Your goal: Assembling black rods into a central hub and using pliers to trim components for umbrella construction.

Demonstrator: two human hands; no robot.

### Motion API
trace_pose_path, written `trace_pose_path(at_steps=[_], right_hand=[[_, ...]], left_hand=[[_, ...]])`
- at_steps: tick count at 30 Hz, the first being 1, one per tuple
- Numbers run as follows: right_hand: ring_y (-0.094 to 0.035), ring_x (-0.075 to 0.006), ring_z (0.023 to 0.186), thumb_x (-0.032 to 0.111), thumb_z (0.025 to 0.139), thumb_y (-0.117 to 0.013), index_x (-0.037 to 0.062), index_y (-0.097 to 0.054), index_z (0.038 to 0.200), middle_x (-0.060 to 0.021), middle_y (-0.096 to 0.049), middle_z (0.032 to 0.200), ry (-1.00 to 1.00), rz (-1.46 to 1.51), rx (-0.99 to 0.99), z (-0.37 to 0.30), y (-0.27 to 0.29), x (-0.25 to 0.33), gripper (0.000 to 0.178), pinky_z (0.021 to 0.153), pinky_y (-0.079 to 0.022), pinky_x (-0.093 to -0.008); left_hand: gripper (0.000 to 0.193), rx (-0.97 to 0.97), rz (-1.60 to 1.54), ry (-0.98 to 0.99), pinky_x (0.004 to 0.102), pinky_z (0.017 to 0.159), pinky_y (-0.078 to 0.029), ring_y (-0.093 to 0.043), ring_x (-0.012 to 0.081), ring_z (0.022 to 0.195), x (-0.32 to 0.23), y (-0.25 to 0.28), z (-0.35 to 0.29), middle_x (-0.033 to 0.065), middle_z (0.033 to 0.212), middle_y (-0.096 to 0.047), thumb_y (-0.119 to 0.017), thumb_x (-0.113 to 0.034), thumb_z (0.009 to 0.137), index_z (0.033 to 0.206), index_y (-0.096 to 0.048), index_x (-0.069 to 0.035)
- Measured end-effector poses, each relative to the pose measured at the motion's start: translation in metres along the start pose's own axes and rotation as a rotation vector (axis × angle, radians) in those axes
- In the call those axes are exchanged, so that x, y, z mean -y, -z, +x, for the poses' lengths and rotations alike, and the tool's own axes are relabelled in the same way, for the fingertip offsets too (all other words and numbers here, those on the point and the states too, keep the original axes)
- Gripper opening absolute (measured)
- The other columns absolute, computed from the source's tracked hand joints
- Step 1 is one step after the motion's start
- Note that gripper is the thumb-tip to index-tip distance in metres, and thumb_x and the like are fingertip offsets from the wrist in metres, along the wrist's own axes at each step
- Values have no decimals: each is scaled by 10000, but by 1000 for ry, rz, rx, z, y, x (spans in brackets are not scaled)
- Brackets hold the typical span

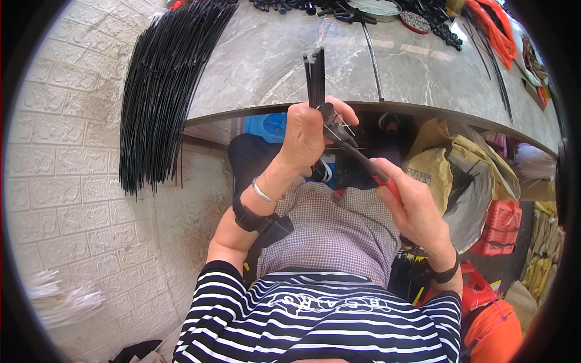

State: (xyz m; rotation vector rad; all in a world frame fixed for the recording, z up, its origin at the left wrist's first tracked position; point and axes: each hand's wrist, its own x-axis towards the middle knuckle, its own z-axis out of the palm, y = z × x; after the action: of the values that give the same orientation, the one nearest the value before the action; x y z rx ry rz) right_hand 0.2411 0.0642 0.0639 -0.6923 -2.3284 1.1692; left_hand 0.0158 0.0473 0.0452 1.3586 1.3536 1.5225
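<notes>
My left hand [305,139] is closed around a bundle of thin black rods [315,81], held upright just in front of the table edge. Pale, whitish bits show at the upper ends of the rods. Around the bundle's lower end, beside my left fingers, sit a dark rounded piece and several thin bright wires. My right hand [416,206] is wrapped around the red handle of a dark, long-necked tool [362,158]. The tool slants up to the left, and its far end meets the bundle's lower end. Whether its tip grips the wires is too small to tell.
A grey marbled table [272,60] stretches ahead. Over its left end hangs a thick sheaf of long black rods [172,91]. Black small parts and a round dish [415,22] lie along the far edge. Below right are brown paper wrapping [433,154] and a red crate [502,227].
</notes>
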Motion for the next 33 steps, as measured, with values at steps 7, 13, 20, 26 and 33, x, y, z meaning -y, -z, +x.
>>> trace_pose_path(at_steps=[7, 13, 20, 26, 33], right_hand=[[-619, -356, 680, 94, 878, -594, 22, -507, 1129, -181, -607, 768, -131, -73, 30, -4, -6, -6, 275, 584, -475, -391], [-581, -220, 493, 138, 941, -488, -11, -468, 1138, -104, -566, 676, -361, 470, 202, -3, -1, 8, 248, 446, -434, -313], [-489, -88, 399, 148, 968, -425, -38, -425, 1141, -28, -510, 632, -429, 838, 312, -4, 19, 16, 255, 380, -382, -230], [-469, -80, 383, 143, 971, -426, -24, -440, 1065, -21, -497, 608, -461, 879, 377, -2, 25, 16, 192, 355, -352, -223], [-448, -71, 367, 134, 969, -432, -16, -439, 1038, 0, -490, 594, -540, 728, 364, 5, 17, 30, 165, 351, -339, -227]], left_hand=[[1039, 43, 67, -19, 183, 447, -330, -460, 45, 481, 3, 3, -2, -7, 584, -561, -170, -877, 725, 802, -677, 27], [1048, -11, -114, 53, 169, 415, -270, -413, 14, 454, 5, -1, -1, -24, 541, -526, -183, -871, 731, 886, -664, 47], [1048, 25, -132, 81, 165, 411, -253, -367, 9, 434, 4, 0, 1, -22, 561, -537, -183, -880, 718, 892, -663, 34], [1027, 83, 9, 29, 165, 446, -322, -480, 27, 520, 4, 6, 0, -3, 649, -584, -174, -877, 723, 869, -666, 13], [986, 65, 5, 46, 177, 446, -338, -491, 38, 525, 9, 4, -2, 7, 683, -596, -213, -855, 753, 868, -658, 17]])
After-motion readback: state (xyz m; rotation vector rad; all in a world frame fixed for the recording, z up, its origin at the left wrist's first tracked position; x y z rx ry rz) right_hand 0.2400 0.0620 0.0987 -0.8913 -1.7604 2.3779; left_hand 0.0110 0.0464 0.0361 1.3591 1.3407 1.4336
